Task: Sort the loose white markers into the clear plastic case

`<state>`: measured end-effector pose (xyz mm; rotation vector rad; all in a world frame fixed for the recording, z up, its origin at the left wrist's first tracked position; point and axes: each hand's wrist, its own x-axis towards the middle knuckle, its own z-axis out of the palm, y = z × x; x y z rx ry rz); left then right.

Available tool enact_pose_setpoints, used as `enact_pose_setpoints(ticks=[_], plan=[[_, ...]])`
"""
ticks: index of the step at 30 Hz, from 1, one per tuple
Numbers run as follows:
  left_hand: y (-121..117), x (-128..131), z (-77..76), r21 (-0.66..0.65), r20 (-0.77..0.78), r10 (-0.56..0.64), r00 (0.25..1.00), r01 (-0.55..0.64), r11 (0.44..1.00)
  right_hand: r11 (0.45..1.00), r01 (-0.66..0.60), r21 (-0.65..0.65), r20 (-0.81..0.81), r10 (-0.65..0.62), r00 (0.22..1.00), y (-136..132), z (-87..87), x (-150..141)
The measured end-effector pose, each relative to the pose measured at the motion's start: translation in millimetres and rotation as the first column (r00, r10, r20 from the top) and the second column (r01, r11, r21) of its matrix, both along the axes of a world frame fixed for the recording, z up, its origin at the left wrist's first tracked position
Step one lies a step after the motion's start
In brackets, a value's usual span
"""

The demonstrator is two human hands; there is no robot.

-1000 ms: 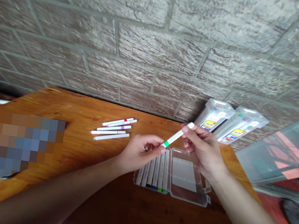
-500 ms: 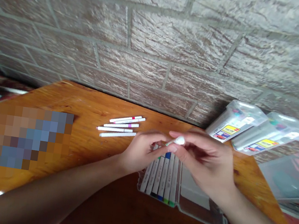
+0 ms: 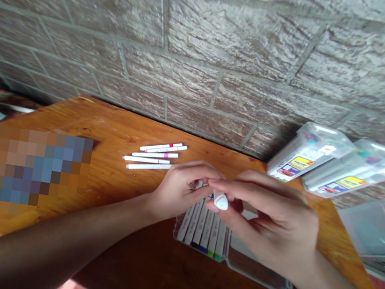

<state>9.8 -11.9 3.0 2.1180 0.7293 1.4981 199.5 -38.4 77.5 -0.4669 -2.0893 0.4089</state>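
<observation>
I watch my right hand (image 3: 269, 214) pinch a white marker (image 3: 220, 201), left hand (image 3: 184, 187) seemingly too; a pen row (image 3: 204, 224) lies in the lower-centre case (image 3: 256, 271), five loose pens (image 3: 154, 155) centre-left.

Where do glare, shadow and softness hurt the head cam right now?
Head view: glare on the clear containers at right; head view: shadow darkens the table in front; head view: print on the cased markers too soft to read.

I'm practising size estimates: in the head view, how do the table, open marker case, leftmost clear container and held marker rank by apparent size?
Largest to smallest:
Table
Open marker case, partly behind the right hand
Leftmost clear container
Held marker, seen nearly end-on
</observation>
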Motion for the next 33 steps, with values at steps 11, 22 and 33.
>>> enact_pose_setpoints(ticks=[11, 22, 33], plan=[[1.1, -1.4, -0.7, 0.038, -0.014, 0.019, 1.000, -0.018, 0.999, 0.998, 0.035, 0.055, 0.044, -0.037, 0.998, -2.9, 2.8, 1.4], [1.9, -1.1, -1.4, 0.061, -0.018, 0.013, 1.000, -0.012, 0.998, 0.997, 0.026, 0.067, 0.051, -0.030, 0.998, -4.6, 4.7, 0.5], [1.7, -1.0, 0.0, 0.038, -0.024, 0.005, 1.000, -0.004, 0.999, 0.997, 0.029, 0.069, 0.061, -0.033, 0.998, -5.1, 4.7, 0.0]])
